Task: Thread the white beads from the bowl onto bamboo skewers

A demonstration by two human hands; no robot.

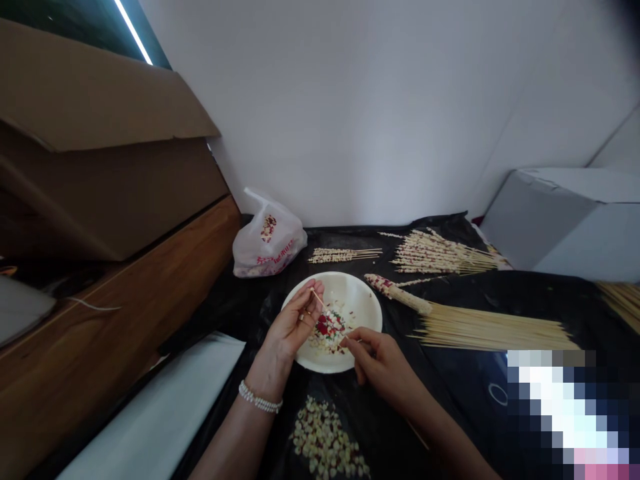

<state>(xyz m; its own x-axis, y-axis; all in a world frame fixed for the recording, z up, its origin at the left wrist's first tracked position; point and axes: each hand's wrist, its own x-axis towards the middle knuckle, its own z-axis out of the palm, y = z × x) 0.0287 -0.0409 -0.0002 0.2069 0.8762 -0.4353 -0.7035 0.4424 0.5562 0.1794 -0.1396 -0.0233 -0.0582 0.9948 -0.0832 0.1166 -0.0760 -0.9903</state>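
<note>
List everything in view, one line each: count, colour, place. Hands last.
bowl: one, white, centre of the black sheet
loose buds: many, cream and red, in the bowl
bud pile: one, cream, near edge of the black sheet
threaded skewers: two bundles, cream and red, behind the bowl
bare sticks: one bundle, pale, right of the bowl
plastic bag: one, white with red print, left rear
cardboard box: one, brown, upper left
grey box: one, grey, right rear
thin stick: one, pale, over the bowl
bracelet: one, white beads, left wrist
left hand: pinching the thin stick's tip
right hand: pinching the thin stick lower down
</note>
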